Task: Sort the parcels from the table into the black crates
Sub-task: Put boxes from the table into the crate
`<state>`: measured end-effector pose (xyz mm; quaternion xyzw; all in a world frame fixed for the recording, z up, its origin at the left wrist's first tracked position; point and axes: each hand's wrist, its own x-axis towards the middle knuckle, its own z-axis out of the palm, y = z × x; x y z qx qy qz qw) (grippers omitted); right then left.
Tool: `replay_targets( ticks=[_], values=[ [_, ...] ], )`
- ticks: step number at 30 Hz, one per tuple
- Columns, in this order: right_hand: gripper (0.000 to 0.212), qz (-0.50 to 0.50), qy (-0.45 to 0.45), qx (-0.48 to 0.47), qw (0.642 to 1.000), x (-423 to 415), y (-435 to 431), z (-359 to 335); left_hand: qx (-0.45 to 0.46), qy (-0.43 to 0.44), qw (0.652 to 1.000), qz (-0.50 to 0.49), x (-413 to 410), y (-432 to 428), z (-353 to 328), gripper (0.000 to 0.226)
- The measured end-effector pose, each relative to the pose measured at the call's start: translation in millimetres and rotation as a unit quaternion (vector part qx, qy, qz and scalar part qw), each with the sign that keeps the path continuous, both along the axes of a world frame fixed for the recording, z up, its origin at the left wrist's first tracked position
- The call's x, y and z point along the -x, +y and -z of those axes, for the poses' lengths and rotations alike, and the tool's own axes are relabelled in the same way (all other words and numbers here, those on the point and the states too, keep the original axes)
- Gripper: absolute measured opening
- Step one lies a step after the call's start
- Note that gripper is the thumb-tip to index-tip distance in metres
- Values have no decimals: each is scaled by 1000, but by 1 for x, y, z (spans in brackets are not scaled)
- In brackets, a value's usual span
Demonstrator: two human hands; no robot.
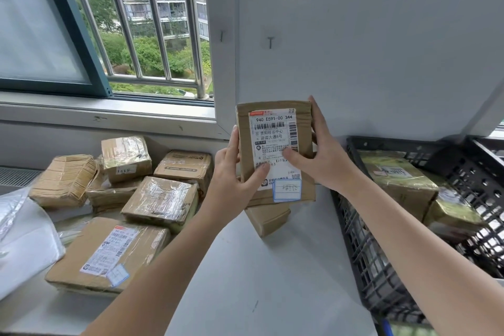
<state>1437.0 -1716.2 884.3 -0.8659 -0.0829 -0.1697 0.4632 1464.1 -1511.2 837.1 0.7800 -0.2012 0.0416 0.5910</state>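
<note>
Cardboard parcel [275,150] upright above table [272,267], left hand [234,172] and right hand [319,155] gripping its sides

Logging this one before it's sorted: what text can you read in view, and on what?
"940 E591-00 344": label top, held parcel.
"贵阳转运中心", "迎宾大道8号": same label, below the barcode.
Fine print, blue sticker handwriting, labels on the table parcels and crate parcel: too blurred to read.

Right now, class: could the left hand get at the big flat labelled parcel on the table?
Probably not yet: the left hand and right hand both grip the raised parcel. Once it lets go, likely yes; the flat parcel lies mostly uncovered close by.
</note>
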Motion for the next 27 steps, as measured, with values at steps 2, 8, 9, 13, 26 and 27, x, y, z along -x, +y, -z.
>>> replay_targets(
  ticks=[2,8,9,13,26,27],
  values=[
    [108,-3,-2,7,1000,2,1,-2,-1,-7,1000,-6,3,0,-2,84],
    [109,-9,-12,11,1000,8,3,-11,20,-3,1000,-6,13,-1,-11,88],
    [108,-7,-15,12,1000,10,4,-12,22,-5,1000,-6,13,-1,-12,88],
    [108,2,-36,22,999,16,9,-17,23,-17,1000,-3,16,0,-15,87],
    [112,16,-44,23,999,21,20,-28,25,-36,999,0,21,5,-21,86],
    [112,19,-42,24,999,21,21,-29,25,-37,999,4,20,5,-21,86]
  ],
)
